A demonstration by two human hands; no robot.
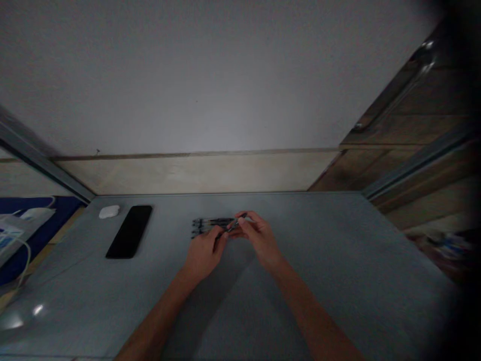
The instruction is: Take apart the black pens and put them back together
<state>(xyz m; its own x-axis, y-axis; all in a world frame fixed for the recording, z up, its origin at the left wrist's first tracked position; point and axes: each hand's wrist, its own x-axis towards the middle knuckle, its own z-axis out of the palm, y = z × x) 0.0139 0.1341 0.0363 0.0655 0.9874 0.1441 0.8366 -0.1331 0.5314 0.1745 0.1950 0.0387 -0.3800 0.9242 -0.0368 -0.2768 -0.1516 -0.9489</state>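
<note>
A dark pen (pixel 234 225) is held at a slant between my two hands, just above the grey table (pixel 323 281). My left hand (pixel 206 250) is closed on its lower end, with thumb and fingers pressed together. The fingers of my right hand (pixel 259 238) pinch the upper end. Under and behind the hands, several pens (pixel 205 221) lie side by side on the table, pointing left and right; my fingers partly cover them.
A black phone (pixel 130 231) lies on the table at the left, with a small white case (pixel 109 211) beyond it. Behind the table rises a pale wall (pixel 210 90). Metal posts stand at the left (pixel 48 168) and right (pixel 417 163) back corners.
</note>
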